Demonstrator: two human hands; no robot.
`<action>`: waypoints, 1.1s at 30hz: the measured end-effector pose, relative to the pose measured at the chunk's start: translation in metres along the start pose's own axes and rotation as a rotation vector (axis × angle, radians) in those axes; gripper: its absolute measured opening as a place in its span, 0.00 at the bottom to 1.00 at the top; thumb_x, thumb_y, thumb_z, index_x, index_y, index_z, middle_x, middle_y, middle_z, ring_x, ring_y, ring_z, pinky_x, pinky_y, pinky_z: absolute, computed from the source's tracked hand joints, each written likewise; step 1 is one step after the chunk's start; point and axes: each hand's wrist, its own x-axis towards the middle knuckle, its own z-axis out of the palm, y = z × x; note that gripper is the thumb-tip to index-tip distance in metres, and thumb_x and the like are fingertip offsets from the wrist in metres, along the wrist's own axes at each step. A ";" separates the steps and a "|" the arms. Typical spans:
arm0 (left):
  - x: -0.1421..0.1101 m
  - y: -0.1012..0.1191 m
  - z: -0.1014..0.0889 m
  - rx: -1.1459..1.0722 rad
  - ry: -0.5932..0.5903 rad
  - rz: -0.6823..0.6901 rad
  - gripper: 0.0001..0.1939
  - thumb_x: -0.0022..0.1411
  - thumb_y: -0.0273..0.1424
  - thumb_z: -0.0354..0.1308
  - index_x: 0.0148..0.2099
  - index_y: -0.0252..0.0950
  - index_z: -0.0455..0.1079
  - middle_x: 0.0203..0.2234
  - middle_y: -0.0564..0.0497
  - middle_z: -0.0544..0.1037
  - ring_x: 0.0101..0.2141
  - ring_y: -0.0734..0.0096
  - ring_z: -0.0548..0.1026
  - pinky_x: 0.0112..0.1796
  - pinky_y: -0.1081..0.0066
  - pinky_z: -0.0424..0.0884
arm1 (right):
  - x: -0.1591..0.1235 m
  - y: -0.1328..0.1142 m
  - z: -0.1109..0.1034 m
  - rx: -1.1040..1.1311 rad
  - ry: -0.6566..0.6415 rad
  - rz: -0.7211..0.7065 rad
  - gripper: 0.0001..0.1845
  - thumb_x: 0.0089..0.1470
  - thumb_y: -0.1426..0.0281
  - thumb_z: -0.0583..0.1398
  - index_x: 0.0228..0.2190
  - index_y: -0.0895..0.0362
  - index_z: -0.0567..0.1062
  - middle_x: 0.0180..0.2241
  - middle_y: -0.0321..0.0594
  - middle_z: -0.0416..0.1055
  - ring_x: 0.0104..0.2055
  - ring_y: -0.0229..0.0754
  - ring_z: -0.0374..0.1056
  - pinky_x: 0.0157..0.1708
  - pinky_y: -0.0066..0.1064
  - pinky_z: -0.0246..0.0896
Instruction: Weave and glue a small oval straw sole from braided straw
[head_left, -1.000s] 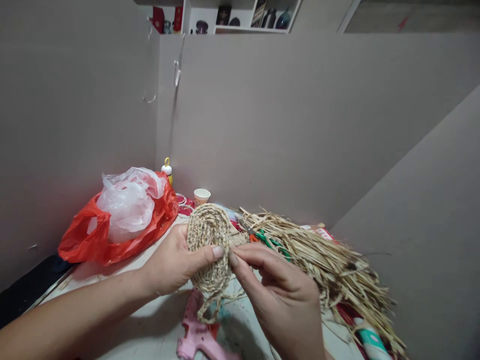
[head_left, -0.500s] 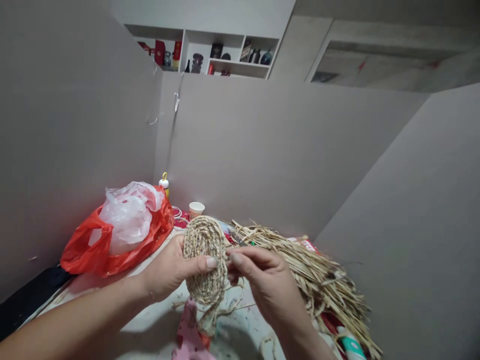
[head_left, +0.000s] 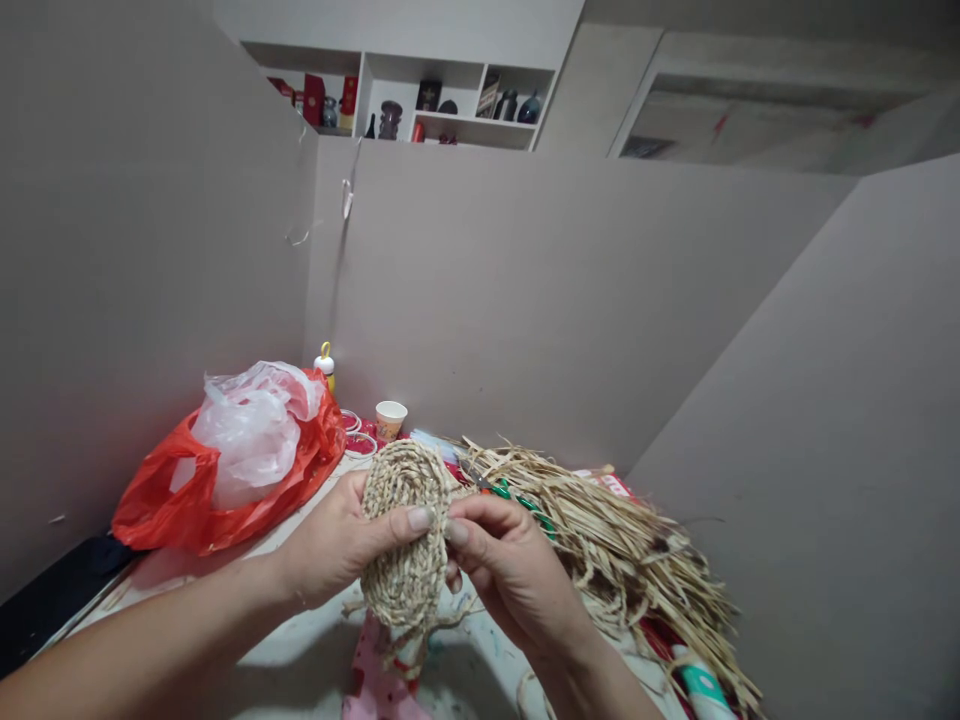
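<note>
An oval coil of braided straw [head_left: 405,585] is held up over the table, its face toward me. My left hand [head_left: 337,535] grips it from the left, thumb pressed across the front and fingers behind, out of sight. At the coil's right edge my right hand [head_left: 502,560] pinches with thumb and index finger; whether the rim or a loose strand is between them is too small to tell. A loose braid end [head_left: 409,645] hangs below the coil. Under it lies a pink glue gun [head_left: 375,680], partly hidden.
Dry straw [head_left: 622,540] lies heaped on the right, with green-handled scissors [head_left: 536,510] at its near side. A red plastic bag [head_left: 247,525] stands left, a paper cup [head_left: 390,420] at the back. A white-and-green tube [head_left: 701,685] lies front right. Walls close in the table [head_left: 292,665].
The camera view tilted up, then stayed nearly still. My right hand drew slightly away from the coil's edge and is now back against it. My left hand keeps its hold.
</note>
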 end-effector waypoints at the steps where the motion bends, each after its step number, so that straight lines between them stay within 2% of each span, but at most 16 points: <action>1: 0.000 0.000 0.000 0.006 -0.007 0.002 0.14 0.58 0.37 0.62 0.35 0.28 0.72 0.26 0.42 0.79 0.27 0.66 0.77 0.28 0.71 0.72 | 0.000 0.001 0.000 0.007 0.000 0.008 0.09 0.38 0.66 0.74 0.21 0.57 0.82 0.15 0.34 0.74 0.16 0.31 0.67 0.17 0.19 0.64; 9: -0.002 0.003 0.003 0.007 0.017 -0.067 0.12 0.58 0.36 0.62 0.35 0.30 0.71 0.24 0.46 0.79 0.24 0.69 0.77 0.26 0.72 0.73 | -0.004 0.002 -0.001 0.064 -0.018 0.084 0.07 0.41 0.68 0.73 0.23 0.56 0.81 0.16 0.33 0.75 0.16 0.30 0.67 0.18 0.19 0.66; 13: 0.003 -0.003 -0.001 -0.009 0.034 -0.069 0.12 0.58 0.36 0.63 0.35 0.30 0.71 0.24 0.46 0.79 0.24 0.69 0.77 0.26 0.72 0.73 | 0.002 0.003 -0.003 0.035 -0.005 0.090 0.08 0.43 0.68 0.72 0.23 0.58 0.80 0.16 0.33 0.74 0.16 0.30 0.67 0.19 0.20 0.66; 16: 0.008 -0.010 -0.007 -0.034 0.091 -0.026 0.13 0.58 0.37 0.63 0.36 0.30 0.71 0.24 0.47 0.78 0.25 0.69 0.77 0.27 0.72 0.73 | 0.008 -0.001 -0.006 0.022 0.026 0.071 0.11 0.43 0.64 0.72 0.25 0.59 0.80 0.18 0.34 0.75 0.18 0.31 0.68 0.19 0.21 0.66; 19: 0.011 -0.012 -0.011 -0.079 0.201 0.012 0.14 0.56 0.37 0.65 0.36 0.30 0.71 0.25 0.49 0.77 0.25 0.73 0.75 0.29 0.74 0.71 | 0.010 -0.006 -0.008 0.017 0.049 0.005 0.15 0.45 0.59 0.70 0.27 0.59 0.80 0.21 0.35 0.76 0.19 0.31 0.69 0.19 0.20 0.66; 21: 0.011 -0.011 -0.011 -0.096 0.231 0.028 0.14 0.56 0.37 0.65 0.35 0.30 0.71 0.25 0.50 0.77 0.25 0.74 0.74 0.30 0.74 0.71 | 0.009 -0.007 -0.009 -0.002 0.046 -0.014 0.13 0.46 0.61 0.70 0.26 0.59 0.80 0.20 0.35 0.76 0.19 0.31 0.69 0.19 0.19 0.65; 24: 0.009 -0.008 -0.009 -0.089 0.153 0.025 0.16 0.58 0.40 0.63 0.35 0.29 0.71 0.25 0.46 0.77 0.26 0.68 0.76 0.30 0.70 0.72 | 0.007 -0.004 -0.008 -0.030 0.005 0.008 0.10 0.44 0.66 0.71 0.23 0.60 0.80 0.19 0.36 0.75 0.19 0.31 0.69 0.19 0.20 0.65; 28: 0.006 -0.004 -0.006 -0.084 0.022 -0.006 0.15 0.55 0.37 0.64 0.35 0.27 0.73 0.25 0.41 0.79 0.26 0.62 0.78 0.30 0.67 0.73 | 0.005 0.000 -0.007 -0.026 -0.041 0.049 0.10 0.43 0.67 0.72 0.22 0.60 0.80 0.17 0.35 0.74 0.18 0.31 0.67 0.20 0.20 0.65; 33: 0.004 -0.002 -0.007 -0.089 -0.036 -0.026 0.14 0.56 0.34 0.63 0.41 0.28 0.72 0.26 0.41 0.79 0.28 0.60 0.79 0.31 0.64 0.74 | 0.004 -0.001 -0.008 0.015 -0.068 0.121 0.10 0.39 0.67 0.73 0.22 0.59 0.80 0.16 0.34 0.74 0.16 0.31 0.68 0.17 0.19 0.64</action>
